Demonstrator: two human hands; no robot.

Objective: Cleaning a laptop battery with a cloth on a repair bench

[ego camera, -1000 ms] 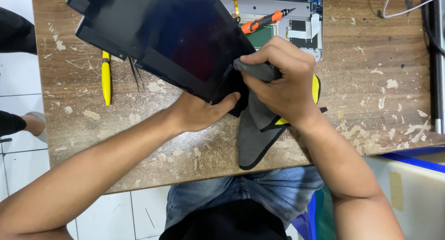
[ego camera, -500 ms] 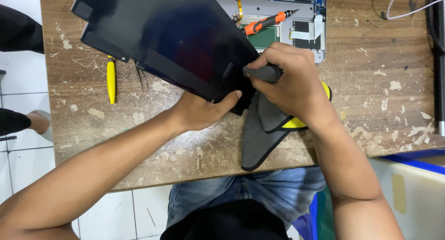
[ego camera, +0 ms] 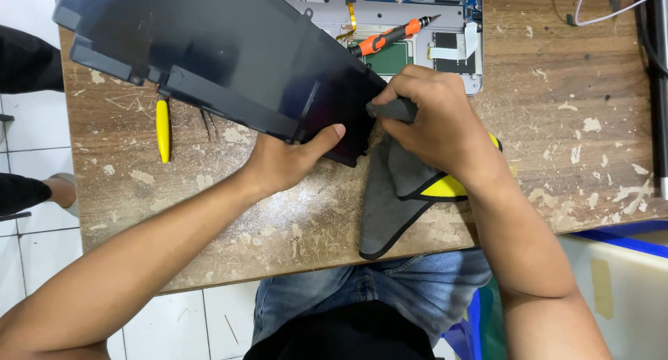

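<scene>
The black laptop panel [ego camera: 209, 50] lay tilted across the far left part of the worn wooden table [ego camera: 570, 158], its near right corner lifted toward the person. The left hand [ego camera: 285, 162] gripped that corner from below, the thumb pressed flat along the panel's near edge and the other fingers curled out of sight beneath it. Just right of the panel's corner, the right hand [ego camera: 435, 116] was closed tightly around a bunched fold of a grey cloth [ego camera: 393, 193], pressing the bunched part against the panel's edge. The rest of the cloth, with its yellow inner face showing, hung loose from that hand and lay spread on the table below the panel's corner. Beyond the panel's right end sat an opened laptop base [ego camera: 417, 26] with its circuit board exposed, and an orange-handled screwdriver [ego camera: 390, 36] rested on it. Under the panel's left part a yellow-handled tool [ego camera: 163, 130] lay on the table, touching nothing else that could be made out.
</scene>
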